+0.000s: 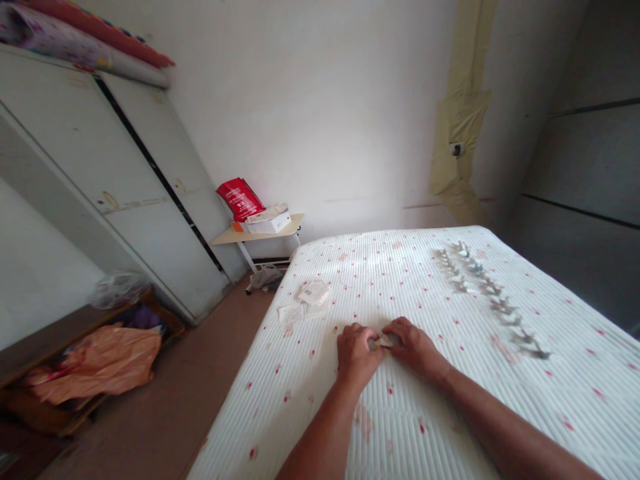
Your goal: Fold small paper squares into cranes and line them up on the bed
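Close together over the middle of the mattress (410, 413), my left hand (359, 350) and my right hand (414, 347) pinch a small greyish piece (385, 341) that looks like folded paper. Fingers cover most of it, so its full shape is hidden. Left of the hands lie several small printed paper cards (314, 292), some overlapping. To the right, small grey folded-looking pieces (504, 308) stand in two slanting rows; they are too blurred to name exactly.
Beyond the mattress's far left corner, a small table (227, 236) holds a red bag (240, 199) and a white box (273, 223). A grey cabinet (150, 200) stands at left, near a low wooden shelf with an orange plastic bag (107, 360). The wall has a socket (456, 149).
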The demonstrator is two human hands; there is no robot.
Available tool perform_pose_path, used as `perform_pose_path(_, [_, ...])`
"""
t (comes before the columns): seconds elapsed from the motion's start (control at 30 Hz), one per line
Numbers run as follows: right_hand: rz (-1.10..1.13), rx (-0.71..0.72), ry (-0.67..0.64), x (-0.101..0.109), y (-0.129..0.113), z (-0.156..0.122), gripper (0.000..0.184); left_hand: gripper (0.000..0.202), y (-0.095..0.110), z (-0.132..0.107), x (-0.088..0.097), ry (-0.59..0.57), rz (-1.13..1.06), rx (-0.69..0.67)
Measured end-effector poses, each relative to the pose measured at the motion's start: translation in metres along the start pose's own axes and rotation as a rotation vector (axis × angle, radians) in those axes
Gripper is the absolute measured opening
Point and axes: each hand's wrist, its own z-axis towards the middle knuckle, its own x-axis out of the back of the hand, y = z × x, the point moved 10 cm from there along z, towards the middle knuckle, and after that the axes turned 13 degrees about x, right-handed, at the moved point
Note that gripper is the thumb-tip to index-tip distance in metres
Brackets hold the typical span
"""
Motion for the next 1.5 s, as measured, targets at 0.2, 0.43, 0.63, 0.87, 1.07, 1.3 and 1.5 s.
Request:
perform_pose_path(0.2, [0.013,0.014,0.056,0.006,-0.004,0.0,0.012,0.013,0.001,-0.001,0.006,0.038,-0.044,-0.019])
perform_pose_path(0.43, [0.099,0.036,0.089,0.006,-0.001,0.0,0.01,0.009,0.002,-0.003,0.006,0.046,-0.08,-0.016])
perform_pose_path(0.63, [0.081,0.218,0.187,0.018,-0.02,0.0,0.013,0.011,0.01,-0.004,0.016,0.14,-0.137,-0.132])
perform_pose_path(0.87, [-0.239,0.313,0.117,0.012,-0.038,0.0,0.021,0.017,0.017,-0.007,0.012,0.11,-0.068,-0.209])
perform_pose_path(1.07, [-0.233,0.323,0.031,-0.002,-0.033,-0.001,0.021,0.016,0.015,-0.006,0.003,0.025,-0.013,-0.195])
perform_pose_path(1.3, [-0.147,0.349,-0.026,-0.001,-0.034,-0.002,0.018,0.012,0.012,-0.011,0.005,-0.034,-0.079,-0.264])
perform_pose_path(1.5, [0.014,0.421,-0.091,0.001,-0.036,-0.01,0.018,0.014,0.014,-0.018,0.009,-0.021,-0.066,-0.311])
